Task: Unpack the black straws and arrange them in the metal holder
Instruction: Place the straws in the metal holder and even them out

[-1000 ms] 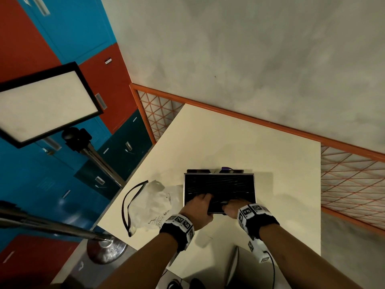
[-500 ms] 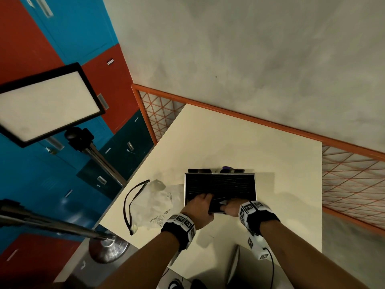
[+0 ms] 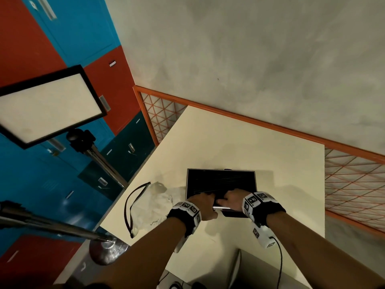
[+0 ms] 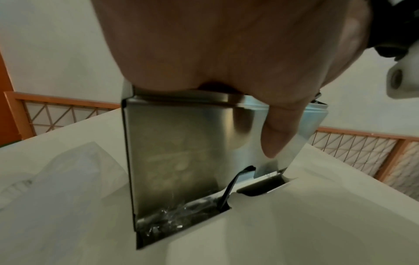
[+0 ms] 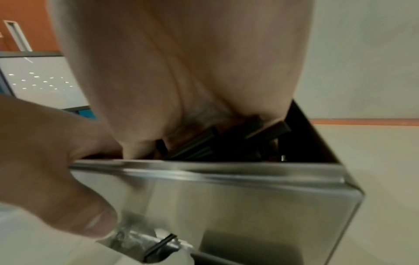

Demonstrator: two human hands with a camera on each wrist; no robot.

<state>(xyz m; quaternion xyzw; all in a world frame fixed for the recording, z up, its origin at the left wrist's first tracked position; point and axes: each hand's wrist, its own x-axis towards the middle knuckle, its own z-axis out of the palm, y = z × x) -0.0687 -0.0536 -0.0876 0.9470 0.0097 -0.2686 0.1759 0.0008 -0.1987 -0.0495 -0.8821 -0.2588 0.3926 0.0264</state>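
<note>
A rectangular metal holder (image 3: 255, 181) stands on the cream table (image 3: 239, 138), packed with black straws (image 3: 220, 180). My left hand (image 3: 203, 205) grips its near left rim, thumb (image 4: 278, 132) down the outer front wall (image 4: 176, 152) and fingers over the edge. My right hand (image 3: 231, 198) reaches into the holder near the front, its fingers curled among the straw ends (image 5: 199, 143). One black straw (image 4: 229, 188) sticks out of the slot at the holder's base. The left thumb (image 5: 56, 179) also shows beside the front wall (image 5: 249, 206).
A crumpled clear plastic bag (image 3: 152, 207) with a black cord (image 3: 127, 207) lies left of the holder near the table's edge. A light panel (image 3: 45, 105) on a stand rises at the left. An orange mesh railing (image 3: 354, 184) borders the table's far and right sides.
Both hands stay at the holder's near rim. My right hand has slid a little deeper into the straws. The holder has not visibly moved.
</note>
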